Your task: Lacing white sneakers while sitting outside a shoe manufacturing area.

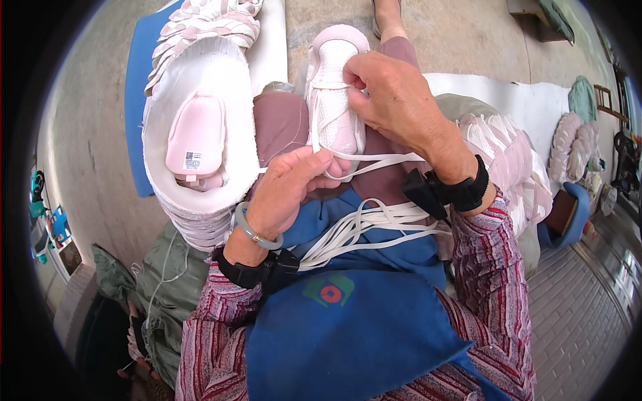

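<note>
Lacing a pale pink and white mesh shoe [334,93] on the lap.

A bundle of flat white laces [364,230] lies on the blue cloth apron [354,321]. Above it, the left hand [287,190] pinches a white lace end [374,160]; the right hand [394,97] grips the shoe's upper. Beyond, a stack of white and pink shoe uppers [200,134] sits beside the knee.

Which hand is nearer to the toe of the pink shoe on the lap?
Right. The right hand touches the pink shoe near its toe; the left hand is below its heel, holding the lace.

Small white label [192,160] on pink insole [196,134].
</note>
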The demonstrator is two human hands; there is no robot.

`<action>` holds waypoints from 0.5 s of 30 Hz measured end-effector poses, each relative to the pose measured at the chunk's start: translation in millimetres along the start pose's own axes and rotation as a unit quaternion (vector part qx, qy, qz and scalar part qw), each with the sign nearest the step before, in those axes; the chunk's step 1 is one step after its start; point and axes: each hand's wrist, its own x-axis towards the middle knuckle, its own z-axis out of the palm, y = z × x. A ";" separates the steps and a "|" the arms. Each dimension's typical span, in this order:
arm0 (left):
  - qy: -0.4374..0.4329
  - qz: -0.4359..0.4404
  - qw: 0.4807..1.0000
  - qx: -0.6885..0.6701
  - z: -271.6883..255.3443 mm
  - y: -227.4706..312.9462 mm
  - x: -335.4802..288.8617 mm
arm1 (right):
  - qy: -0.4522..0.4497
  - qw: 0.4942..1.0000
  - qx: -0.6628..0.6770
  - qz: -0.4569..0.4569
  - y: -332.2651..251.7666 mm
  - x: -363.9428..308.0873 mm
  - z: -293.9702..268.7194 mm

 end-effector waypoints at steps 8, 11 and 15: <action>0.017 0.018 0.999 -0.025 0.9 1.5 -2.3 | 0.076 0.994 -0.056 -0.050 7.4 -3.9 7.4; 0.021 0.068 0.997 -0.033 -6.4 4.0 -10.4 | 0.058 0.995 0.076 0.024 9.4 -14.9 6.1; -0.009 0.078 0.996 -0.051 -16.2 7.0 -15.9 | 0.089 0.990 0.103 -0.025 14.0 -17.6 9.9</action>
